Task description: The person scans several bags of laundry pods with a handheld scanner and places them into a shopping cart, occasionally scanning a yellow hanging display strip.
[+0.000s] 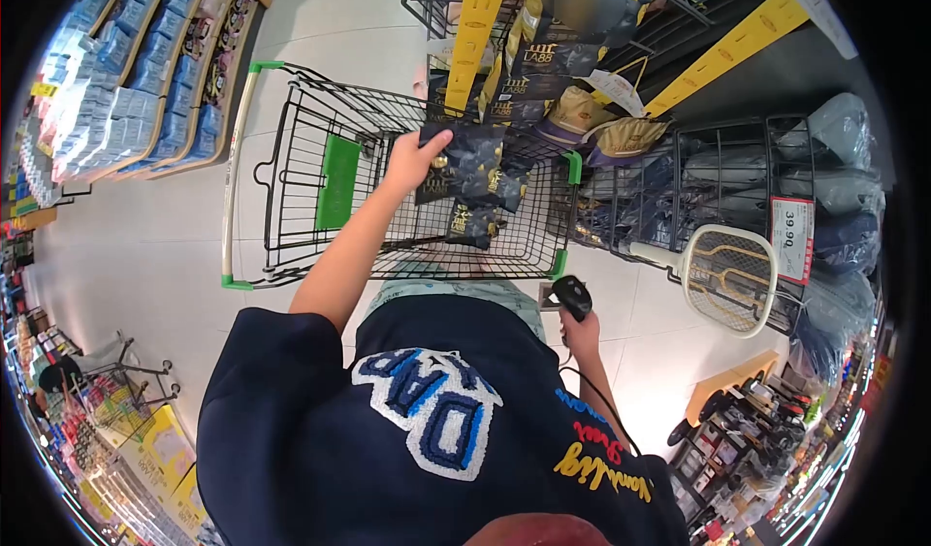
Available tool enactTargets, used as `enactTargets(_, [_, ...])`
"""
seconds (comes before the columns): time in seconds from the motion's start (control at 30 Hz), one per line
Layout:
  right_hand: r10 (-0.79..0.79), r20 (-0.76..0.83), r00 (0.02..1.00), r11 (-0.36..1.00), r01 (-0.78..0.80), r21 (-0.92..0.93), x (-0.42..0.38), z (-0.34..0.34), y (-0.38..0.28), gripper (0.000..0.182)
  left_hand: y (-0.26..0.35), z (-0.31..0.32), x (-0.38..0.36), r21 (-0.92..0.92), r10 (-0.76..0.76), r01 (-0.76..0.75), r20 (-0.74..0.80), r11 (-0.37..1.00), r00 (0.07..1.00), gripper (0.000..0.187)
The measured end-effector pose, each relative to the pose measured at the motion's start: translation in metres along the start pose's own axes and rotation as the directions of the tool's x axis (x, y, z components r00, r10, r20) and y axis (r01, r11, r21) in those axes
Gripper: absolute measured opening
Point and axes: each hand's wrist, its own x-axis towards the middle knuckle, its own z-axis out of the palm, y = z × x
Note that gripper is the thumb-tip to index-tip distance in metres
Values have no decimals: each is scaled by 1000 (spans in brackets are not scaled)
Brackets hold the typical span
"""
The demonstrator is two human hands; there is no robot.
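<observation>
My left hand (415, 165) grips the edge of a black bag (475, 150) with gold "LA88" print, thumb on top, over the shopping cart (254, 179). More black printed bags (471, 221) lie inside the wire basket below it. My right hand (580, 331) is closed around a black corded handheld scanner (572, 297), low beside my hip and near the cart's green front corner. Its thin cable hangs along my right forearm.
Ahead, black and gold bags (539, 59) stand on a shelf with yellow strips (722, 49). Right of the cart, a white electric swatter (729, 279) hangs by a rack of plastic-wrapped goods (842, 192) and a price sign (792, 239). Shelves of blue packs (145, 71) stand left.
</observation>
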Motion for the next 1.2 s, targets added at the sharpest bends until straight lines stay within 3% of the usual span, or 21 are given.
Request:
enactTargets(0.1, [91,-66,994,995,-94,-42,-30,3,28,23,7,-12,37,22,100,-99,-42,995,994,40])
enactTargets(0.13, [243,-28,970,970,-242,34,-41,3,31,23,21,-16,45,23,138,-138,-35,990,990,40])
enactTargets(0.2, [232,-67,970,973,-232,18,-56,9,60,22,34,-18,65,-30,214,-215,-27,976,976,39])
enactTargets(0.37, [262,-94,961,948,-274,-160,-100,16,97,25,53,-20,113,76,285,-281,-49,957,957,39])
enactTargets(0.43, [311,-117,943,897,-332,-292,-116,23,88,22,54,-20,127,114,303,-293,-87,949,949,39])
enactTargets(0.5, [370,-118,922,875,-388,-290,-131,29,62,25,57,-19,135,126,285,-270,-122,955,951,40])
enactTargets(0.53, [398,-118,910,863,-415,-289,-136,33,51,27,55,-16,141,88,347,-337,-160,937,924,41])
enactTargets(0.6, [417,-127,900,855,-436,-282,-142,40,46,28,56,-17,146,210,367,-329,-179,921,913,38])
enactTargets(0.63, [425,-130,896,851,-445,-281,-143,42,45,28,57,-18,148,270,378,-322,-190,907,906,37])
enactTargets(0.73, [310,-132,942,907,-334,-257,-142,51,60,30,58,-14,147,290,645,-580,-236,761,727,33])
enactTargets(0.83, [313,-100,944,905,-329,-270,-140,57,57,30,58,-12,148,434,741,-615,-236,659,628,29])
enactTargets(1.03, [312,-99,945,897,-327,-299,-138,69,53,30,60,-12,152,503,729,-565,-219,654,649,26])
enactTargets(1.2, [342,-86,936,891,-352,-287,-137,71,54,33,58,-10,152,421,779,-666,-200,616,594,27])
